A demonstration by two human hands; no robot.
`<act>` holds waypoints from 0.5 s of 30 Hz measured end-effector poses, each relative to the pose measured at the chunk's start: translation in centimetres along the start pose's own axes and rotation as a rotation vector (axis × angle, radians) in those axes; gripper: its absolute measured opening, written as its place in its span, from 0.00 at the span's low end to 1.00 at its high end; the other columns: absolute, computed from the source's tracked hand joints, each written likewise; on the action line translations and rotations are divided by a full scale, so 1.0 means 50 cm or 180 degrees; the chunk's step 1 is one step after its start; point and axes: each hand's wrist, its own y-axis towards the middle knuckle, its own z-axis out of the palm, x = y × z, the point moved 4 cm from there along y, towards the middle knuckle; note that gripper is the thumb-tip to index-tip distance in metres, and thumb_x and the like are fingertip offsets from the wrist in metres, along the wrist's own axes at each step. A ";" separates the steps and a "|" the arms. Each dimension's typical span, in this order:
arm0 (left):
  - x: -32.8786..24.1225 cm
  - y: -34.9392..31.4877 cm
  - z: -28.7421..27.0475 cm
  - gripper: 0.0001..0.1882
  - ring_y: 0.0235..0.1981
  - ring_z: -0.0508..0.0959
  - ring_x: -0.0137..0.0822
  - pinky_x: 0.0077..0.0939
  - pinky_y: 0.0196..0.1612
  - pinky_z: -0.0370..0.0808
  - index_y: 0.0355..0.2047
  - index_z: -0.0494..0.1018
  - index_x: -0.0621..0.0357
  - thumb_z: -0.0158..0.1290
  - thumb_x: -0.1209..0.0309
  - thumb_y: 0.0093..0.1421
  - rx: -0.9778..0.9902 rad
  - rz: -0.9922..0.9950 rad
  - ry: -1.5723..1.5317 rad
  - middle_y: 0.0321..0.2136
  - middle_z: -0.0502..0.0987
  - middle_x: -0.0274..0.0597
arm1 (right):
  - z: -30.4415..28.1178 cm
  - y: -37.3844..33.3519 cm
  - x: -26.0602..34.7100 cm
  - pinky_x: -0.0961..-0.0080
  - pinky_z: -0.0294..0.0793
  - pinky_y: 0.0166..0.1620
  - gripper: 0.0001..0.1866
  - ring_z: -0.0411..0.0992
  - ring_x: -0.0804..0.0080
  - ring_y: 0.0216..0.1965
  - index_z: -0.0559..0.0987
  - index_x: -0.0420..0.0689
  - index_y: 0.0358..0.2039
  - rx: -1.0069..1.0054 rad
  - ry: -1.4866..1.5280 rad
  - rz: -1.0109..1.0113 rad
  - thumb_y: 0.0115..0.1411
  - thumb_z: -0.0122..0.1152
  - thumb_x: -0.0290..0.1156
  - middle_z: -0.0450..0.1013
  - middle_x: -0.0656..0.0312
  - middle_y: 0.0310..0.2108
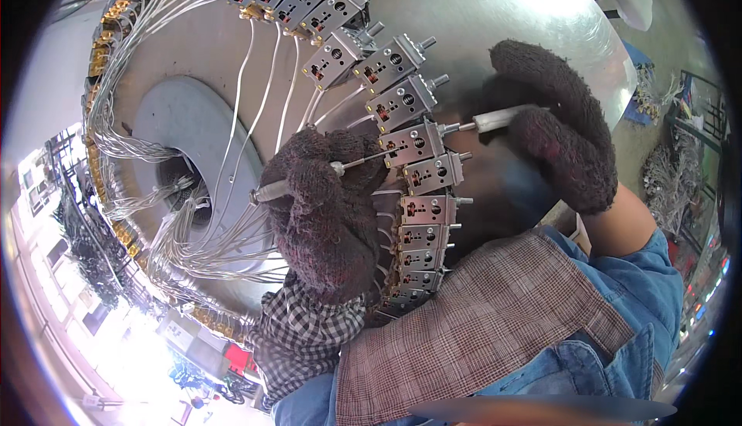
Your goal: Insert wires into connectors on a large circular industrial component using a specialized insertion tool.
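My left hand (321, 233), in a dark knitted glove, grips a thin-shafted screwdriver (270, 192). Its shaft points right, and the tip meets the face of a boxy metal switch unit (417, 146) with a short spindle. From the other side, my right hand (576, 136), gloved alike, closes around a second tool with a pale handle (495, 120). That tool's narrow metal end reaches the spindle of the same unit. Whether it is seated over the spindle I cannot tell. Similar units (402, 103) stand directly above and below in a curved row.
The units line the edge of a round metal table (510, 8). White wires (174, 8) run from them into a grey ring-shaped hub (224, 113). Brass-coloured parts (116, 12) follow the far left rim. Bundled wires (672, 163) hang at the right; a red object (238, 358) lies lower left.
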 end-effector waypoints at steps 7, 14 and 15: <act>0.007 0.004 -0.004 0.16 0.39 0.74 0.45 0.45 0.37 0.75 0.44 0.65 0.58 0.46 0.62 0.59 -0.0129 0.0294 0.0184 0.37 0.72 0.44 | -0.012 0.006 0.006 0.76 0.70 0.41 0.15 0.69 0.75 0.38 0.71 0.39 0.44 0.0013 -0.0989 -0.0204 0.58 0.50 0.34 0.70 0.56 0.41; 0.002 0.003 -0.002 0.15 0.40 0.74 0.46 0.46 0.40 0.75 0.43 0.65 0.58 0.46 0.63 0.59 -0.0170 0.0348 0.0131 0.37 0.72 0.44 | -0.003 0.006 -0.007 0.80 0.71 0.37 0.15 0.70 0.73 0.37 0.71 0.39 0.45 -0.0007 -0.0124 0.0565 0.58 0.50 0.31 0.70 0.56 0.39; 0.001 0.003 0.001 0.15 0.40 0.74 0.46 0.46 0.40 0.75 0.43 0.65 0.58 0.46 0.63 0.59 -0.0169 0.0347 0.0130 0.37 0.72 0.44 | -0.004 0.010 -0.004 0.79 0.71 0.36 0.16 0.70 0.74 0.35 0.71 0.39 0.45 -0.0055 -0.0174 0.0160 0.58 0.50 0.31 0.70 0.56 0.38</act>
